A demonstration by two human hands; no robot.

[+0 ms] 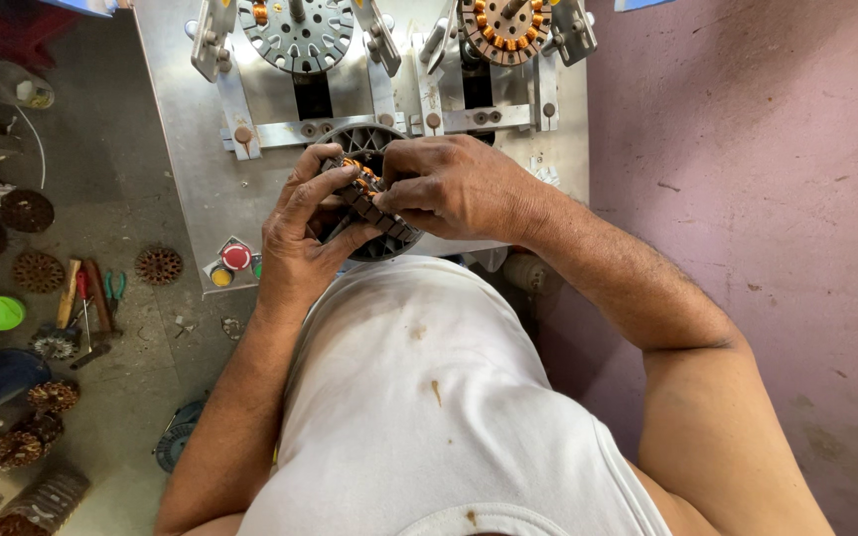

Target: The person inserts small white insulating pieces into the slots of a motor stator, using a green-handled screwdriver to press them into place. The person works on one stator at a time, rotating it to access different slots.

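Both of my hands hold a round grey stator core [374,194] with copper-coloured windings, just above the front edge of a metal machine plate [181,129]. My left hand [300,238] grips its left side and underside, thumb along the rim. My right hand [454,184] closes over its top right, fingertips pinching at the windings. Most of the core is hidden by my fingers.
Two stators sit in clamps at the plate's back: a bare grey one [295,35] and a copper-wound one [503,30]. Red [236,257] and yellow [220,277] buttons lie near my left hand. Floor at left holds rusty cores [158,265], hand tools [86,308], a green lid [0,313]. A pink wall [747,149] stands right.
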